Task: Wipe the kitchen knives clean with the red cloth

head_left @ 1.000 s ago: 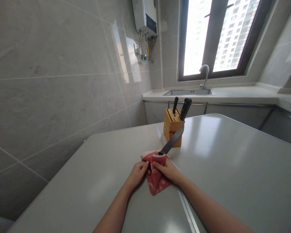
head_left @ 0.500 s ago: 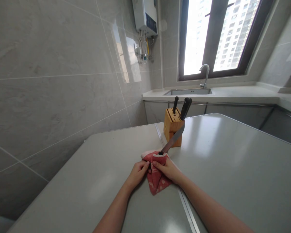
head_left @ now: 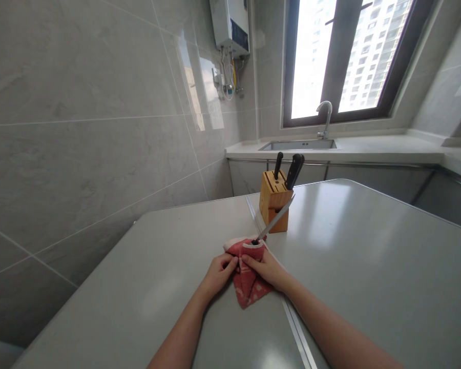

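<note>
A knife (head_left: 275,219) points up and to the right, its handle mostly wrapped in a red cloth (head_left: 249,282) with pale edging and spots. My right hand (head_left: 268,269) grips the cloth around the handle, thumb on top. On the other side, my left hand (head_left: 220,272) is closed, its thumb and fingers pinching at the cloth by the handle's end; how much of the handle it touches is hidden. Just beyond the blade stands a wooden knife block (head_left: 272,200), holding a large black-handled knife (head_left: 294,171) and a smaller black-handled knife (head_left: 278,165).
The grey table (head_left: 169,256) has a metal seam strip (head_left: 297,333) running through it. A tiled wall (head_left: 80,154) borders its left side. Behind stand a white counter (head_left: 388,143) with a sink (head_left: 299,145) and a faucet (head_left: 325,118), under a window.
The knife has turned about its length, so its blade now shows narrower, nearly edge-on. Both hands and the cloth stay in nearly the same place.
</note>
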